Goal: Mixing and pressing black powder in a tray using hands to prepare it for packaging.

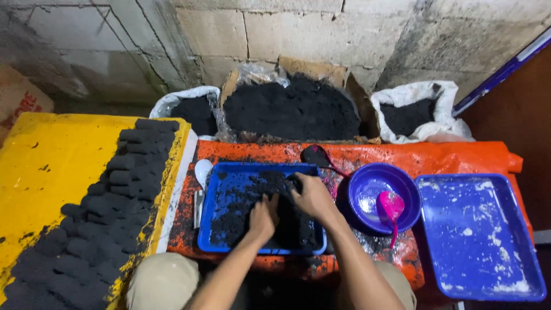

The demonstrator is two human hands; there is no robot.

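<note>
**Both hands down in the black mix**

The left hand [263, 218] and right hand [313, 197] press side by side into the black mix [252, 201] in the blue tray [227, 178] straight ahead. Left fingers curl down, tips buried; right fingers bend over a clump, tips hidden. Rightward sit a purple bowl [367, 183] and an emptier tray [482, 229]; moulded black blocks [109, 218] lie left; sacks [413, 115] stand beyond.

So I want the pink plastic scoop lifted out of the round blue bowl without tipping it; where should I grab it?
Take the pink plastic scoop by its thin handle, which sticks out over the near rim of the round blue bowl. Come from the near side with the right hand, probably the closer one; pinch the handle where it clears the rim, since the wide head lies inside the bowl.
</note>
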